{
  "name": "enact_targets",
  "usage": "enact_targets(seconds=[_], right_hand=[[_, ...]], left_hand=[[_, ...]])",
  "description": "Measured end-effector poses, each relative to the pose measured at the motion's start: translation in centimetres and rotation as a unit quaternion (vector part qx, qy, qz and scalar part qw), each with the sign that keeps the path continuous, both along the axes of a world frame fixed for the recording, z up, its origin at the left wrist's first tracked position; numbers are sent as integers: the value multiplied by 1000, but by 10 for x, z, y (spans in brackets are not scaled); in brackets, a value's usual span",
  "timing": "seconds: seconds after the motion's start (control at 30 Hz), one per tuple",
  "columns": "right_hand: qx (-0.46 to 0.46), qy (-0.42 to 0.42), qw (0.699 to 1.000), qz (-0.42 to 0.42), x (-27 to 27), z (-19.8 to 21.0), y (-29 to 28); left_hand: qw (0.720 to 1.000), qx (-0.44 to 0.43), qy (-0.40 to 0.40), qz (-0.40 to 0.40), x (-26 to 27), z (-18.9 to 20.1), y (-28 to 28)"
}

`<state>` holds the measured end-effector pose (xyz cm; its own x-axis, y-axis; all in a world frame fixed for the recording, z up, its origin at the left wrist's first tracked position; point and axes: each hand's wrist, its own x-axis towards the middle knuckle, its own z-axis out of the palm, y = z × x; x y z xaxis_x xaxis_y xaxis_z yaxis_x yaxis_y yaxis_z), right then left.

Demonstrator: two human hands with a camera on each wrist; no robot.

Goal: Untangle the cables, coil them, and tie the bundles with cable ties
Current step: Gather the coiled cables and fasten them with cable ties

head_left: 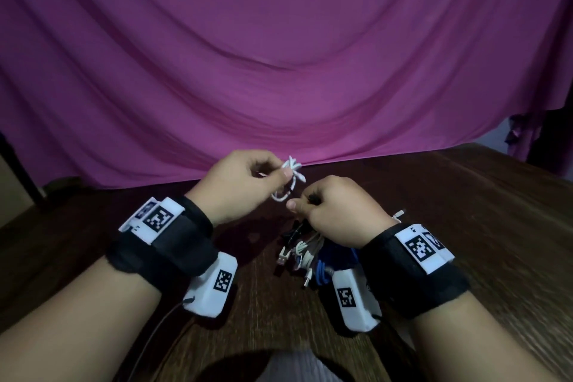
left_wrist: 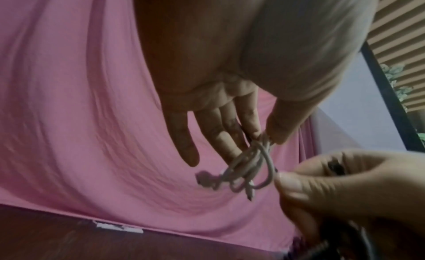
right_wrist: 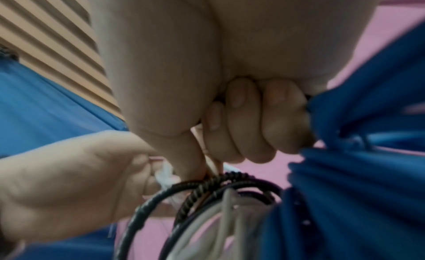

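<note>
My left hand point(head_left: 280, 175) is raised over the table and pinches a small coil of white cable point(head_left: 291, 172) between thumb and forefinger; its other fingers are straight point(left_wrist: 184, 136). The white cable coil point(left_wrist: 248, 169) hangs from that pinch with a plug dangling. My right hand point(head_left: 299, 203) pinches a loop of the same white cable point(left_wrist: 273, 174), while its curled fingers point(right_wrist: 253, 118) grip a tangle of black cables point(right_wrist: 207, 189), white cables point(right_wrist: 227, 218) and blue cable point(right_wrist: 356, 154). The tangle point(head_left: 302, 253) hangs below the right wrist onto the table.
A dark wooden table point(head_left: 465, 195) lies under both hands. A pink cloth point(head_left: 279, 56) hangs as a backdrop right behind its far edge. A small white object point(left_wrist: 119, 227) lies at the foot of the cloth.
</note>
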<state>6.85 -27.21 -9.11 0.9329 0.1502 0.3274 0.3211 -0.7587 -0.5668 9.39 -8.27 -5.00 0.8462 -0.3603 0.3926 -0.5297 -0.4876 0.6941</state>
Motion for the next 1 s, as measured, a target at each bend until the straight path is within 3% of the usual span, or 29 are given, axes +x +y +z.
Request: enact_targets(seconds=[0.13,0.27,0.47,0.6,0.73,1.0], right_hand=[[15,-13,1000,10,2,-2,3],[21,-6,1000,11,5,-5,4],[43,-2,999,30,5,-4,3],[130,-19,991,18,6,1,2],[227,-28,973,-11,5,3,3],[328,1,945,-4,3,6,1]], left_hand=[[1000,9,24,16,-2,-15,-1],[997,-63,40,32,-2,-16,-6],[994,-95,57,23,3,-18,-1],[982,-172,46,60,10,-24,6],[980,-170,91,43,8,-34,13],[973,-205,81,71,-5,-34,16]])
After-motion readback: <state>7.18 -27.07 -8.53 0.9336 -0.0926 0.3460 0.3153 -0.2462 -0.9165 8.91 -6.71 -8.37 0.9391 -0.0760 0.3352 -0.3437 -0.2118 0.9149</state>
